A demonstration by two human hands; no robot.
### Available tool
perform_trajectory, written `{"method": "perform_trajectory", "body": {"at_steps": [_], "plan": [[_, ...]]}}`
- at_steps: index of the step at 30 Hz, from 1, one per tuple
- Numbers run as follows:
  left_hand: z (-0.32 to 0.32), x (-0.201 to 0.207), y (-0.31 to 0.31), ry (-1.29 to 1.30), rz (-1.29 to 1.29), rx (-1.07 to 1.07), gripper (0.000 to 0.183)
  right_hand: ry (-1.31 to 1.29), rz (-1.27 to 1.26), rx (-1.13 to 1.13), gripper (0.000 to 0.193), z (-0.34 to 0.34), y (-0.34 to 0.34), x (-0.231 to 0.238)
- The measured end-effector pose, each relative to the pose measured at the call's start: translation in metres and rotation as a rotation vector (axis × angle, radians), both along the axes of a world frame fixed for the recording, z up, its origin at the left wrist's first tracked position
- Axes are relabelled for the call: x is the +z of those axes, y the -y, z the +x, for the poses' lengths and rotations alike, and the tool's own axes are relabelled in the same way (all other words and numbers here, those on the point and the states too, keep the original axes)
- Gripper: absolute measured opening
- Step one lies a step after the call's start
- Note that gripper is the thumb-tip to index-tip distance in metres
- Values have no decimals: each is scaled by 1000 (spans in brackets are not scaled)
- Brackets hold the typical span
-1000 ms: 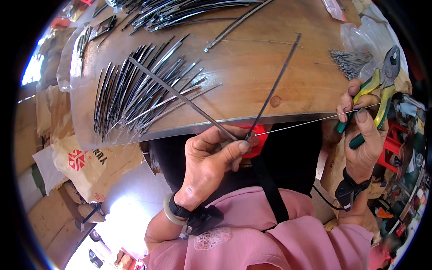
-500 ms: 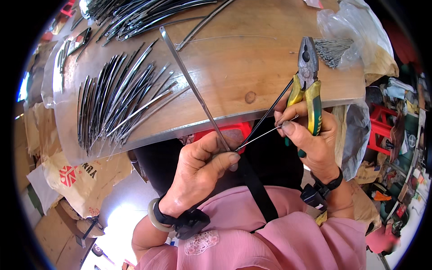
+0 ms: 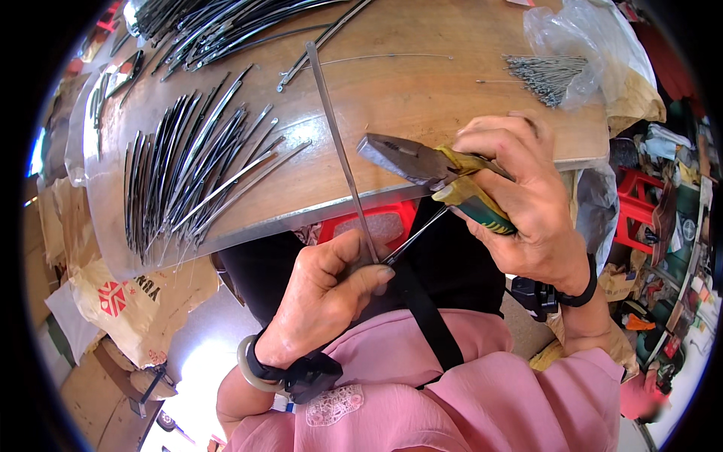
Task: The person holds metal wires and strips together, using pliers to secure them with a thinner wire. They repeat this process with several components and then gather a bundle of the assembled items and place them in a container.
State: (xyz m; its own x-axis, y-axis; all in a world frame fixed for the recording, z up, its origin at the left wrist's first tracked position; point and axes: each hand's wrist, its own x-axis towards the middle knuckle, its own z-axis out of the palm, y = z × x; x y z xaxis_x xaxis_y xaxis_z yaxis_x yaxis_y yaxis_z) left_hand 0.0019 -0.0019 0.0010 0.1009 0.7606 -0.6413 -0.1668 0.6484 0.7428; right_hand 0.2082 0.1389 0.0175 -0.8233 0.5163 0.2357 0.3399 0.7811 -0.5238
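Note:
My left hand (image 3: 331,282) pinches the near end of a long, narrow metal strip (image 3: 335,135) that slants up over the table edge. From the same pinch a dark thin rod and a fine wire (image 3: 419,235) run up toward my right hand (image 3: 523,196). That hand is wrapped round the yellow-and-green handles of pliers (image 3: 486,202). Their grey jaws (image 3: 395,157) point left above the table edge, near the strip but apart from it. The far ends of the rod and wire are hidden by the right hand and the handles.
A fanned pile of dark metal strips (image 3: 192,169) lies on the wooden table (image 3: 422,98) at left, with another bundle (image 3: 241,30) behind it. Thin wires (image 3: 553,75) are heaped by a plastic bag (image 3: 576,34) at far right. A red stool (image 3: 639,207) stands at right.
My right hand has turned the pliers from jaws up to jaws left and closed its grip round the handles. The strip in my left hand tilts more upright.

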Motion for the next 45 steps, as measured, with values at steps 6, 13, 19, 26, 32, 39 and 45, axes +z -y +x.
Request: {"method": "perform_trajectory", "body": {"at_steps": [6,13,19,26,32,39,45], "plan": [[-6,2,-2,51,-26,-17,4,3,2,48,33,0,-1,-8],[-35,-1,-24,36,272,-164,29,-2,55,51,31,-1,4,-4],[-12,8,-39,393,-119,-35,19,-27,13,96,29,-8,12,4],[6,1,-25,638,-178,279,16,-165,96,-10,20,3,8,-6],[15,-1,-10,450,140,463,15,-105,-492,-97,39,26,27,-3],[22,6,-7,146,347,408,12,-46,-718,3,37,22,35,-5],[17,-12,8,13,288,442,7,63,-287,161,34,4,44,-15]]}}
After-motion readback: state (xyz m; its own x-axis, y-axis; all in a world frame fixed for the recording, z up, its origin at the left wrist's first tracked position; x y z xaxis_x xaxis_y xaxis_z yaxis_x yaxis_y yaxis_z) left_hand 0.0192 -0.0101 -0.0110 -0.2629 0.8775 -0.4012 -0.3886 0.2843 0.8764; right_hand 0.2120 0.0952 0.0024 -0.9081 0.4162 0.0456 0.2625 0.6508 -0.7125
